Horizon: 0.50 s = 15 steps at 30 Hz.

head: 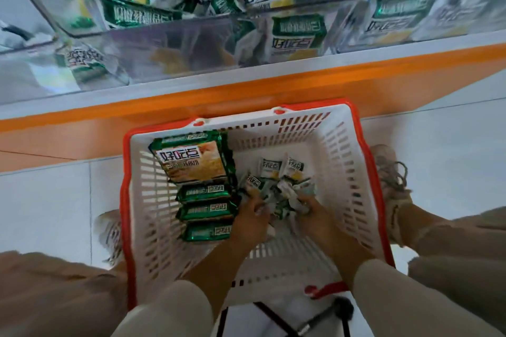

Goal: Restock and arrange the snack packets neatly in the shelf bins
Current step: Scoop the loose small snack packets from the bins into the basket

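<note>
Shelf (246, 96): white deck with an orange front edge, running across the upper half of the view, tilted up to the right.

Clear bins (169, 44): transparent plastic, side by side on the shelf. They hold green-and-white snack packets lying at mixed angles, some flat against the front wall, some on edge. No common orientation.

Basket (342, 150): white slotted plastic with a red rim, on the pale tiled floor just below the shelf, between the person's two shoes.

Contents, left side: large green packs (204, 194) standing in a row from near to far, long axes left to right across the basket. The farthest one leans back with its printed face up; three nearer ones show only their green top edges.

Contents, centre: small snack packets (276, 178) in a loose heap on the basket floor, pointing every way; two at the far side stand roughly upright with label forward.

Left hand (250, 220): inside the basket, fingers curled down into the near edge of the heap, touching packets. Blurred; a closed grip cannot be confirmed.

Right hand (315, 212): just beside the left, fingers bent around several small packets, gripping a bunch.

Both sleeves are pale beige.
</note>
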Each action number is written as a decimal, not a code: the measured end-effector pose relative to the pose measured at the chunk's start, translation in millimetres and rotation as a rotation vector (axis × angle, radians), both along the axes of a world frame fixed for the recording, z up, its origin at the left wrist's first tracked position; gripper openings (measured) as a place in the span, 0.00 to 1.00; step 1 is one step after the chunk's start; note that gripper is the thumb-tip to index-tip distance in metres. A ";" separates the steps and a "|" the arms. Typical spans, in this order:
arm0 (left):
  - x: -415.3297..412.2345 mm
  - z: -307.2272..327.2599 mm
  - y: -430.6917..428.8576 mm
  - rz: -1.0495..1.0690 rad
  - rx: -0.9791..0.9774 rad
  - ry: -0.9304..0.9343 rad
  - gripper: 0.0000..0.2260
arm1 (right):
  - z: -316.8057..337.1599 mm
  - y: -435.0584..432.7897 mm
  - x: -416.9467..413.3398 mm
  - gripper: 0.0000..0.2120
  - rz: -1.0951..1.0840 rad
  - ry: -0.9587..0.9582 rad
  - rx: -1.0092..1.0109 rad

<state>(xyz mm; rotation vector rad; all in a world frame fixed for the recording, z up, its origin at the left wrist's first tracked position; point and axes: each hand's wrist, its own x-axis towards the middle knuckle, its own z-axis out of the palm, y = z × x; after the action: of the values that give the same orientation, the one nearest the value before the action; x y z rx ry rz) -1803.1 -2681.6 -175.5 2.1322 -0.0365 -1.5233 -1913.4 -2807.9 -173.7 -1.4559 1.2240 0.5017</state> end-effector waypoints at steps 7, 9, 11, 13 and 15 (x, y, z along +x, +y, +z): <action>35.3 48.8 6.8 -0.097 -0.105 -0.136 0.10 | 35.9 -10.9 17.9 0.16 -0.144 -0.027 -0.129; 49.3 81.2 11.1 -0.082 -0.164 -0.217 0.12 | 57.3 -11.3 30.3 0.11 -0.164 -0.118 -0.244; 64.6 119.7 19.2 -0.071 -0.224 -0.331 0.13 | 89.5 -4.3 45.2 0.07 -0.138 -0.238 -0.306; 82.7 164.9 34.1 -0.101 -0.292 -0.497 0.11 | 129.9 7.5 62.1 0.06 -0.088 -0.375 -0.338; 104.2 209.1 55.1 -0.113 -0.409 -0.665 0.11 | 176.0 22.5 80.4 0.06 -0.001 -0.520 -0.362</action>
<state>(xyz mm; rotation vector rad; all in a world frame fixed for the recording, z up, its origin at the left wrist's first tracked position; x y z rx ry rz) -1698.9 -2626.5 33.6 2.2064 -0.6474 -0.7105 -1833.0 -2785.4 2.3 -1.7476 0.9204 -0.1144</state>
